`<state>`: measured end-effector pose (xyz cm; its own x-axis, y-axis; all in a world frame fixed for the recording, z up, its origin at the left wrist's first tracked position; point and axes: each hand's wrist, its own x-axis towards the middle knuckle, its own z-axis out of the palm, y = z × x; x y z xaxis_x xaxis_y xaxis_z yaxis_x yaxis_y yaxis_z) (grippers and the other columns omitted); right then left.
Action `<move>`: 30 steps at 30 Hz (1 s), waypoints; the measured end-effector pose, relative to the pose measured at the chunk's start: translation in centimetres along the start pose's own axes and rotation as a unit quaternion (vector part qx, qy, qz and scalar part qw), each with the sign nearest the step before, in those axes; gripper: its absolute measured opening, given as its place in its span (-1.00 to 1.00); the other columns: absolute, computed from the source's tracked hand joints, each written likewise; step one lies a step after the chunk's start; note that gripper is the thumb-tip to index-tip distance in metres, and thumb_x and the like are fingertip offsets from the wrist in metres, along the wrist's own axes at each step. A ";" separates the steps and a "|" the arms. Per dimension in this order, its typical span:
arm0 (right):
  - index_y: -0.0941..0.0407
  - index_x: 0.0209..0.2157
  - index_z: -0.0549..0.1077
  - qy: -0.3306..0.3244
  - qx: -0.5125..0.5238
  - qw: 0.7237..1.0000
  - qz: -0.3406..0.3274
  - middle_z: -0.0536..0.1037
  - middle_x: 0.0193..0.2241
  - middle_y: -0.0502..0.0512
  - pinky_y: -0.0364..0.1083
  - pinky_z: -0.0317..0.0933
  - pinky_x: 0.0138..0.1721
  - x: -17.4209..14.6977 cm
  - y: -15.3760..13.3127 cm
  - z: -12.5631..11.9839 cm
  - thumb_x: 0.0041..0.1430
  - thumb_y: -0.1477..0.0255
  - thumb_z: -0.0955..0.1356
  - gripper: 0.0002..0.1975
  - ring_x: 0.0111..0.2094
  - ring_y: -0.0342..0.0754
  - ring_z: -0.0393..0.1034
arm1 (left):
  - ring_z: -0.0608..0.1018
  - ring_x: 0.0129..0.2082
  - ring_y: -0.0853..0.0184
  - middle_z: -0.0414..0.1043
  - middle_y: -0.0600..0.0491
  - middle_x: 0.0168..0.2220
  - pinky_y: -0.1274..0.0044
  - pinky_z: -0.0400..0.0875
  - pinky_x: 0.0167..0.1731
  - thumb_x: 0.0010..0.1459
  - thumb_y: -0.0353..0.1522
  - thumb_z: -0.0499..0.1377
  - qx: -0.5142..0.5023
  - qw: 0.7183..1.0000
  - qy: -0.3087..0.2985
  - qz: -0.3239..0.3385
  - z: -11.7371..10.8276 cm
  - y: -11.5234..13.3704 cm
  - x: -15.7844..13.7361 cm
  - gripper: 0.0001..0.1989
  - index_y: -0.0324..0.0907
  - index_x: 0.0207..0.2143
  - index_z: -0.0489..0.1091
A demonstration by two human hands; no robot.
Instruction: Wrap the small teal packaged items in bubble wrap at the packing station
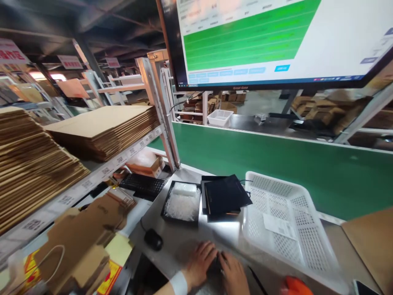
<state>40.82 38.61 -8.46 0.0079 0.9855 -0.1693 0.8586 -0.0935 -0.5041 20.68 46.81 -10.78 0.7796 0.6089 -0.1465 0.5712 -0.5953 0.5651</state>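
Observation:
My left hand (pixel 201 263), with a white band at the wrist, is at the bottom centre, fingers bent and close together. My right hand (pixel 233 273) is just beside it, fingers curled inward. Both close on a small dark thing (pixel 218 262) between them, mostly hidden by the fingers. Beyond the hands stands an open black box (pixel 164 214) filled with white shredded paper (pixel 182 207) and a whitish wrapped block (pixel 185 189). To its right, a flat black sleeve or bag (pixel 225 194) lies tilted over another black box part (pixel 207 178).
A white perforated basket (pixel 307 205) stands right; an orange thing (pixel 296 286) lies below it. A black mouse (pixel 153 239) and keyboard (pixel 143 185) are left. Folded cartons (pixel 82 241) and cardboard stacks (pixel 104 127) flank the bench. A green belt (pixel 276 159) runs behind, under a monitor (pixel 245 45).

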 end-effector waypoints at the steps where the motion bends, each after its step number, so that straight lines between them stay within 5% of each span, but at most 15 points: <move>1: -0.08 0.23 0.52 0.013 -0.007 1.000 -0.006 0.53 0.26 0.13 0.23 0.27 0.36 -0.6 0.2 0.8 0.14 0.62 0.26 -0.34 0.30 0.20 0.40 | 0.01 0.55 0.10 0.00 0.04 0.55 0.11 -0.13 0.53 0.27 -0.47 0.12 0.003 1.000 0.007 -0.002 0.8 0.1 -1.0 -0.16 0.11 0.53 -0.03; 5: -0.20 0.15 0.56 0.036 -0.011 0.999 -0.040 0.56 0.21 0.04 0.26 0.34 0.31 -2.2 1.4 3.4 0.23 0.54 0.26 -0.44 0.25 0.21 0.46 | -0.02 0.55 0.06 -0.09 0.05 0.55 0.08 -0.12 0.53 0.43 -0.32 0.07 -0.008 1.000 0.015 -0.023 2.1 1.1 -4.0 -0.27 0.14 0.55 -0.11; 9: -0.16 0.20 0.52 0.015 -0.086 0.991 -0.103 0.56 0.19 0.10 0.23 0.42 0.23 -2.8 2.4 4.4 0.30 0.53 0.19 -0.43 0.21 0.19 0.49 | 0.10 0.52 -0.01 0.03 -0.04 0.51 0.03 -0.01 0.50 0.48 -0.26 0.02 -0.011 0.998 0.032 -0.046 0.6 2.6 -5.2 -0.43 0.08 0.49 0.12; 11: -0.11 0.14 0.58 0.098 -0.159 0.967 -0.172 0.64 0.08 0.13 0.15 0.54 0.06 -2.8 2.4 4.4 0.25 0.57 0.19 -0.43 0.09 0.16 0.59 | 0.23 0.48 0.02 0.18 -0.03 0.47 0.07 0.02 0.50 0.47 -0.28 0.06 -0.024 0.997 0.054 -0.041 -0.9 3.1 -4.8 -0.50 0.10 0.40 0.29; 15: 0.01 -0.08 0.68 0.354 -0.237 0.852 -0.303 0.74 -0.14 0.13 -0.03 0.56 -0.25 -2.7 1.4 3.2 0.18 0.61 0.21 -0.51 -0.18 0.04 0.68 | 0.49 0.26 0.10 0.52 -0.01 0.23 0.23 0.20 0.41 0.32 -0.33 0.30 -0.081 0.996 0.006 -0.034 -4.8 3.6 -2.5 -0.69 0.00 0.10 0.58; 17: 0.04 -0.09 0.66 0.404 -0.224 0.828 -0.318 0.73 -0.18 0.12 -0.07 0.52 -0.28 -2.8 0.6 2.3 0.23 0.57 0.20 -0.56 -0.21 -0.01 0.66 | 0.54 0.15 0.14 0.57 0.00 0.11 0.33 0.33 0.28 0.20 -0.34 0.42 -0.095 0.994 -0.026 -0.037 -6.3 3.7 -1.2 -0.70 -0.07 -0.01 0.61; 22: 0.02 -0.10 0.63 0.355 -0.142 0.883 -0.272 0.70 -0.18 0.08 -0.08 0.48 -0.20 -3.1 -1.2 1.1 0.32 0.42 0.27 -0.70 -0.18 -0.03 0.62 | 0.52 0.01 0.17 0.51 0.02 -0.02 0.40 0.41 0.08 -0.06 -0.44 0.50 -0.093 0.991 -0.077 -0.056 -7.5 3.7 0.9 -0.38 -0.17 0.06 0.42; 26: -0.04 -0.16 0.66 0.145 -0.035 0.980 -0.133 0.68 -0.15 0.10 0.04 0.44 -0.16 -2.4 -1.7 0.7 0.26 0.47 0.29 -0.69 -0.11 0.10 0.59 | 0.46 -0.06 0.18 0.41 0.08 -0.15 0.41 0.38 0.00 -0.12 -0.56 0.39 -0.077 0.990 -0.116 -0.037 -7.5 3.9 1.9 -0.59 -0.14 -0.20 0.41; 30: 0.00 -0.28 0.65 0.035 0.045 0.997 -0.053 0.66 -0.20 0.15 0.13 0.38 -0.07 -1.1 -1.6 -0.7 0.31 0.42 0.24 -0.68 -0.07 0.20 0.55 | 0.45 -0.02 0.15 0.39 0.06 -0.11 0.38 0.38 0.03 -0.12 -0.62 0.30 -0.069 0.992 -0.108 -0.022 -7.7 4.0 2.1 -0.56 -0.12 -0.17 0.38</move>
<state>39.80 37.78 -6.85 -0.0429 0.9977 -0.0530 0.8065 0.0032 -0.5912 22.64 49.69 -2.57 0.8005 0.4971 -0.3346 0.5760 -0.4841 0.6587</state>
